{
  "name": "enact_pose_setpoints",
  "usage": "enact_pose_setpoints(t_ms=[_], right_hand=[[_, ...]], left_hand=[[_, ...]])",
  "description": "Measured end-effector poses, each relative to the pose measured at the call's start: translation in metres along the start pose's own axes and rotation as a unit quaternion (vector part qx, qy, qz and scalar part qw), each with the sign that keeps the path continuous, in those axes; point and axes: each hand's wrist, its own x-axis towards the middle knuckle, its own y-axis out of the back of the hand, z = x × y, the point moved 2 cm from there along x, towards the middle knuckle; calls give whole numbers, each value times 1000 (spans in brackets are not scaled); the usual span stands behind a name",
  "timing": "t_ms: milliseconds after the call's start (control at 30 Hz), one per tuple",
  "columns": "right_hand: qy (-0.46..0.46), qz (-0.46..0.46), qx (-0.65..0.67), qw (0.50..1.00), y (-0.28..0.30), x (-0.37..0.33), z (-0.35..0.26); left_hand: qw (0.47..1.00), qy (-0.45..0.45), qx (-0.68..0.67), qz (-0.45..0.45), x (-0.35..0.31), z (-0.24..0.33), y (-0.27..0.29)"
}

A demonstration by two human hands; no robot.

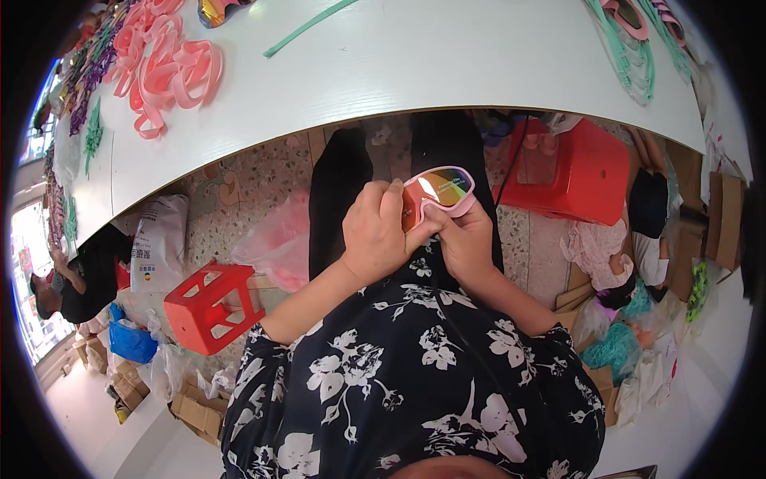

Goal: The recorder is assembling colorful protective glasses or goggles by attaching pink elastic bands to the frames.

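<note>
Above my lap, a pair of goggles (456, 185) with a pale pink frame and a mirrored, rainbow-tinted lens is held between both hands. My left hand (377, 227) is closed on the left end of the goggles and covers part of the lens. With its thumb near the nose notch, my right hand (467, 246) grips the lower right side of the frame. The thumbs of the two hands almost meet below the lens. No strap can be made out on the goggles.
Ahead, a white table (415, 68) bears pink straps (171, 68), a green strap (307, 30) and a hanging green bundle (630, 60). Red stools stand left (211, 307) and right (570, 176). Other people sit at far left (84, 275) and right (602, 247), among bags and boxes.
</note>
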Motion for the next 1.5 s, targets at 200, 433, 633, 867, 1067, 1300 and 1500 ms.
enact_pose_setpoints(t_ms=[200, 433, 633, 867, 1067, 1300, 1500], right_hand=[[-3, 8, -17, 1000, -2, -1, -1], [28, 12, -61, 998, -5, -2, -2], [0, 21, -51, 998, -5, 0, -1], [-53, 51, 32, 997, -3, 4, 6], [10, 23, -67, 997, -5, 3, -3], [15, 14, -67, 998, -7, -1, -8], [12, 35, -44, 998, -9, 0, -6]], left_hand=[[1000, 2, 2, 1, -1, -1, 0], [1000, 12, 5, 5, 1, 0, 0], [1000, -7, 4, -1, -2, -3, -1], [1000, -13, 15, -17, -3, -6, -3], [998, 2, -57, -17, 3, -6, -3], [999, -4, -48, -10, 1, -7, -5], [999, -27, -17, -3, 1, -5, -3]])
